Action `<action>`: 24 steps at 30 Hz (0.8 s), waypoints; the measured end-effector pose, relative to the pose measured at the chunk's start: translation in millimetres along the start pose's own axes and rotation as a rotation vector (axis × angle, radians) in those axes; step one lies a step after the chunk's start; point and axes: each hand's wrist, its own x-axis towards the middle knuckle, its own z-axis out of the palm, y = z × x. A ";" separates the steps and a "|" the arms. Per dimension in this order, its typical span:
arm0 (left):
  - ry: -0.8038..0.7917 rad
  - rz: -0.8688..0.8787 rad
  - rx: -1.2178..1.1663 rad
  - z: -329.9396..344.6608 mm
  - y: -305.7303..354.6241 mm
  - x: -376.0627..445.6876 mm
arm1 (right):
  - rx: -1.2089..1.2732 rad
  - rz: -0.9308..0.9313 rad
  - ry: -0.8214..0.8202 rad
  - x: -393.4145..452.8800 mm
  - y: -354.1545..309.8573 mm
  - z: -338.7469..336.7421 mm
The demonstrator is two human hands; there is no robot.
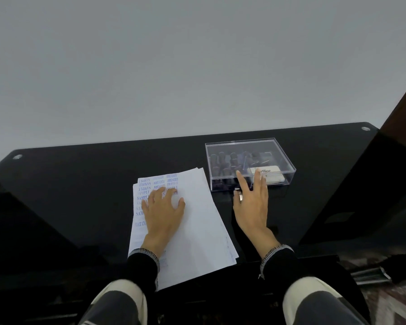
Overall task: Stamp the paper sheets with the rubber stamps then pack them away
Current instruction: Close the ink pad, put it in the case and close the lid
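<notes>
The paper sheets [192, 221] lie in a loose stack on the black worktop [80, 184], near its front edge, with blue stamp prints on the far left part of the top sheet. The left hand [163, 211] rests flat on this stack with fingers spread and grips nothing. The right hand [252, 202] is also open, with the fingers apart; its fingertips reach the near wall of the clear plastic box [250, 164], which stands just beside the sheets on the right. Inside the box there are dark rubber stamps [223, 163] and a white ink pad case [267, 175]. I cannot tell for sure whether the lid is on.

The sheets are thin and light, and they probably slide easily on the glossy surface, so one flat palm on top is a good way to keep them. The box looks stiff but smooth; it is better to take it by two opposite side walls, not by the lid. The stamps are small and hard, each is taken by its upper handle.
</notes>
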 end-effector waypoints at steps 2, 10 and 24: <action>-0.007 0.008 0.012 -1.2 -0.8 1.1 | 0.011 0.006 -0.026 3.3 -0.6 6.5; 0.020 0.000 0.037 4.0 -1.8 -0.1 | 0.047 -0.011 -0.130 67.2 -9.2 24.9; 0.028 -0.009 0.052 6.7 -2.4 0.3 | 0.044 -0.010 -0.204 141.2 -21.7 57.7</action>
